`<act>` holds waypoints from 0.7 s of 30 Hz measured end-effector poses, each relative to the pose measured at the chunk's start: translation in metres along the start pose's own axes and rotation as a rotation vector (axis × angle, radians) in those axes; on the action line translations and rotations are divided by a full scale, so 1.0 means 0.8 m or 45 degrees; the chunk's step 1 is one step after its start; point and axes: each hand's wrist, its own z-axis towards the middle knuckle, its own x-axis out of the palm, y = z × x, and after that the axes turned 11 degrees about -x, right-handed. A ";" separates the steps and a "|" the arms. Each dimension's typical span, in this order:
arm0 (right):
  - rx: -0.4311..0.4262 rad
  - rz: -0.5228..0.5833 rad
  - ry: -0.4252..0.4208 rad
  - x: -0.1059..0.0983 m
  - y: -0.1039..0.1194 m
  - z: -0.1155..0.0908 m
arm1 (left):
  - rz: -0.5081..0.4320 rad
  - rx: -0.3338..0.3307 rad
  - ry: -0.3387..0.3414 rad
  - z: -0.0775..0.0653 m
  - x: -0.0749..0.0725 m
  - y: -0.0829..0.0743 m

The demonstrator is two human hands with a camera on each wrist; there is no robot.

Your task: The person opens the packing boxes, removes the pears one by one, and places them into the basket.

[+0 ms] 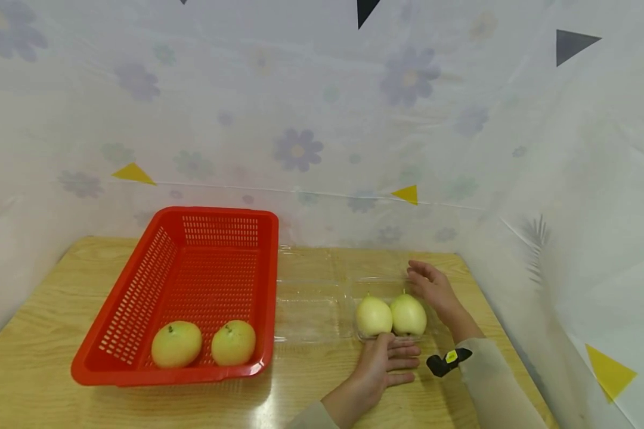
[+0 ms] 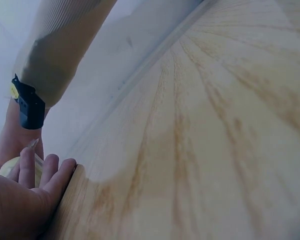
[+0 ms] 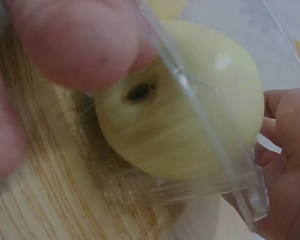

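Two pale yellow-green pears (image 1: 374, 316) (image 1: 409, 316) sit side by side in a clear plastic box (image 1: 364, 338) on the right of the table. My left hand (image 1: 377, 368) lies at the front of this box, fingers extended to the right and thumb by the front rim. At the box's back right my right hand (image 1: 433, 292) bends loosely, fingertips near the far pear. In the right wrist view, a pear (image 3: 210, 105) shows behind the clear rim (image 3: 185, 82), with the right hand (image 3: 285, 165) close against the box's side.
A red plastic basket (image 1: 272, 286) on the left holds two more pears (image 1: 176, 344) (image 1: 233, 343) at its near end. Between it and the filled box lies another clear plastic box (image 1: 308, 313) with its lid opened back. A patterned white sheet (image 1: 322, 107) hangs behind the table (image 1: 300, 393).
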 end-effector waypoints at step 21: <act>0.013 0.050 -0.015 0.000 -0.010 -0.021 | -0.001 -0.024 -0.028 -0.001 0.002 0.000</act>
